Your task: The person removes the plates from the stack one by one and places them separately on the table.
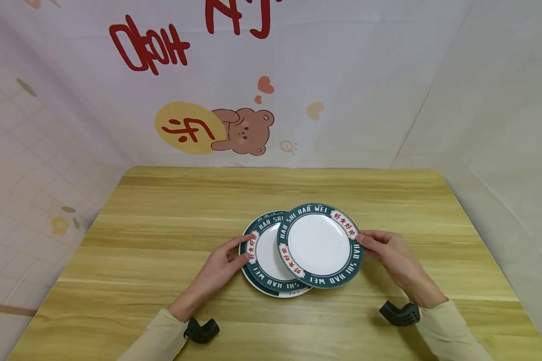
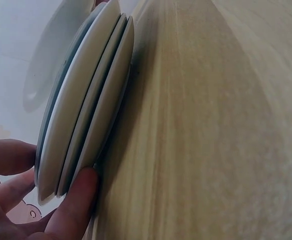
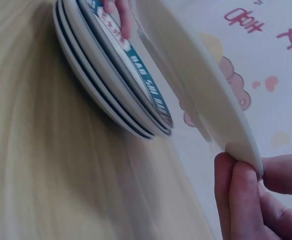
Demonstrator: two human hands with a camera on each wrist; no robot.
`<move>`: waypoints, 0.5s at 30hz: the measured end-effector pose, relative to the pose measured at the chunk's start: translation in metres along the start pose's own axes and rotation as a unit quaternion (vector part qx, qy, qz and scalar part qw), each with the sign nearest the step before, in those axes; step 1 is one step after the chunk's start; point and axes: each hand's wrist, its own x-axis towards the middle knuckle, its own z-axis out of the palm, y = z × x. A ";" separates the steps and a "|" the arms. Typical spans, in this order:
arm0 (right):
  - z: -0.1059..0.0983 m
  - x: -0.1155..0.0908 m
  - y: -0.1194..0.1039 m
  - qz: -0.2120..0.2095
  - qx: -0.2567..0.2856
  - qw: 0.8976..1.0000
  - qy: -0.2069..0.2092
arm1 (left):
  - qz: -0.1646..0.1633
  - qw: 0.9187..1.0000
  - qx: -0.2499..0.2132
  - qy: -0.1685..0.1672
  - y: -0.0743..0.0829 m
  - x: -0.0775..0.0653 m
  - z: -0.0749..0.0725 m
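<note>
At nine o'clock, left fingers [image 1: 239, 261] grip stacked plates [image 1: 270, 250], apparently steadying them; at three, right fingers [image 1: 371, 243] pinch a raised plate [image 1: 318, 244].

pale beige sleeves [image 1: 159, 338], perforated black wrist pieces [image 1: 399, 315], bent in shape

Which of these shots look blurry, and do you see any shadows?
Head view: sharp, lettering on the lifted plate readable; left wrist view: hazy, grain on the table soft, with a darker shadow beside the plate stack; right wrist view: table grain blurred, a soft shadow near the stack.
</note>
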 end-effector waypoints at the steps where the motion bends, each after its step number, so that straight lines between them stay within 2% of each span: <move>1: -0.003 -0.001 -0.001 0.000 0.001 1.000 0.003 | 0.004 1.000 0.002 -0.002 0.000 0.000 0.000; 5: -0.014 -0.003 -0.002 -0.004 0.017 1.000 0.017 | 0.009 1.000 0.008 -0.007 -0.001 0.001 -0.001; 15: -0.043 -0.013 -0.006 -0.037 0.071 0.996 0.039 | -0.007 1.000 0.003 -0.006 0.000 -0.001 0.000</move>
